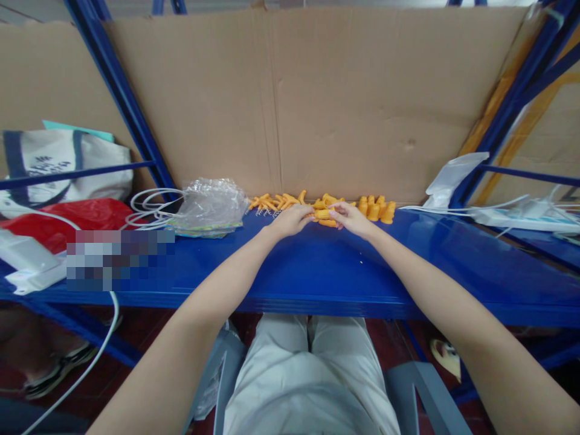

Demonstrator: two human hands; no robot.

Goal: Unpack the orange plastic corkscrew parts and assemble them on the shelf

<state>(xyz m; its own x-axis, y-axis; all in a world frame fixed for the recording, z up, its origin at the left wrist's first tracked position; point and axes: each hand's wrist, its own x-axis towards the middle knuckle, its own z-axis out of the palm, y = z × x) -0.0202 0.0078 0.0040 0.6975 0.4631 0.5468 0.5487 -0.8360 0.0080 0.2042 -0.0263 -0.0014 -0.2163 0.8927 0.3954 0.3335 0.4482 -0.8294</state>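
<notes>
My left hand (292, 221) and my right hand (352, 220) meet over a small pile of orange plastic pieces (322, 214) near the back of the blue table. The left fingers are closed at the left end of one piece. My right thumb and fingers are bent around its right side. Their exact grip is too small to see fully. Left of my hands lie several orange-handled corkscrews (272, 202) with metal spirals. Several orange cup-shaped pieces (374, 209) stand grouped just right of my right hand.
A blue metal table (299, 272) runs across, backed by a tall cardboard sheet (339, 103). Clear plastic bags (211, 205) and coiled white cable (151, 208) lie left, near a red bag (86, 220) and a canvas bag (90, 163). At right is a white power strip (521, 219).
</notes>
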